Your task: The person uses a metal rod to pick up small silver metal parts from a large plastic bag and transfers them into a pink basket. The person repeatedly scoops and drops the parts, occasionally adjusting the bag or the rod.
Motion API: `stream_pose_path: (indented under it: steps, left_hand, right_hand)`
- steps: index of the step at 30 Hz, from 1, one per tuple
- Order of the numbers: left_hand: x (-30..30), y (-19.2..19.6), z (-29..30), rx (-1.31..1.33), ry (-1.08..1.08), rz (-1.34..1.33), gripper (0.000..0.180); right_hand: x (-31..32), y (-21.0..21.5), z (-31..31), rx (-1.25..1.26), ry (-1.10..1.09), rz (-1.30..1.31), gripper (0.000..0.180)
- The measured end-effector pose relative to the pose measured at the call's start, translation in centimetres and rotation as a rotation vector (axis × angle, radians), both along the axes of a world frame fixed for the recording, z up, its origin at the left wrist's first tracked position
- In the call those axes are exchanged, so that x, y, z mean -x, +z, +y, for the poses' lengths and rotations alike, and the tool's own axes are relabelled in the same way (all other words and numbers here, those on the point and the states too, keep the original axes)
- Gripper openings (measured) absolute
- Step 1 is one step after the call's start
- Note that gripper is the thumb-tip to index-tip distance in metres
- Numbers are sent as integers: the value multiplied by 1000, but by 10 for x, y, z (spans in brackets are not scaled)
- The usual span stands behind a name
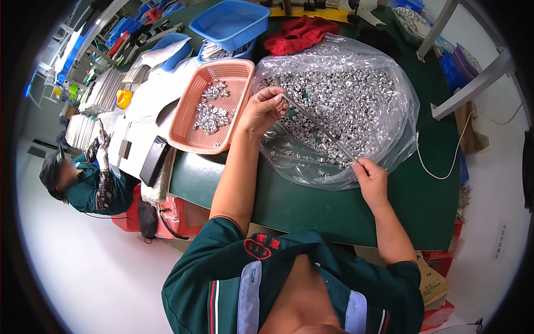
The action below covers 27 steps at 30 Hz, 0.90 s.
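Metal rod pinched btwn left hand & right hand; fingertip contact probably, blurry.

floor: pale grey | table: green top | frame: grey metal

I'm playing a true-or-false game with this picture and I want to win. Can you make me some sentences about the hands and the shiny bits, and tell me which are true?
1. Both hands hold one thin metal rod. True: the left hand pinches one end, the right hand the other.
2. The rod is over a clear plastic bag of small silver parts. True.
3. The salmon-pink basket is empty. False: it holds a small pile of silver parts.
4. The blue basket sits between the hands. False: it sits farther back on the table.
5. The table is green. True.
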<state>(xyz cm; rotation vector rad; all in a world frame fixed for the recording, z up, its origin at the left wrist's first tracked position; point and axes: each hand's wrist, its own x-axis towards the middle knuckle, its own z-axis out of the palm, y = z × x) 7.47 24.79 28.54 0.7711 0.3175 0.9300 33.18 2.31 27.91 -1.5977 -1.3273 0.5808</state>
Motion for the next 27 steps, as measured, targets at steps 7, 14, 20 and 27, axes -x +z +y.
stream_pose_path:
  steps: [7, 14, 20, 27]
  left_hand:
    - [7, 17, -4, -152, 93, 229, 16]
    - [0, 32, -18, -181, -9, 291, 20]
    - [-40, 29, -41, -252, -231, 417, 33]
    - [-27, 8, -20, 133, 15, -18, 16]
  right_hand:
    - [-2, 5, 1, -147, -18, -220, 12]
    - [-3, 10, -1, -153, 10, -178, 12]
    - [1, 8, -1, -123, -36, -127, 12]
    - [0, 8, 1, -67, -48, -49, 12]
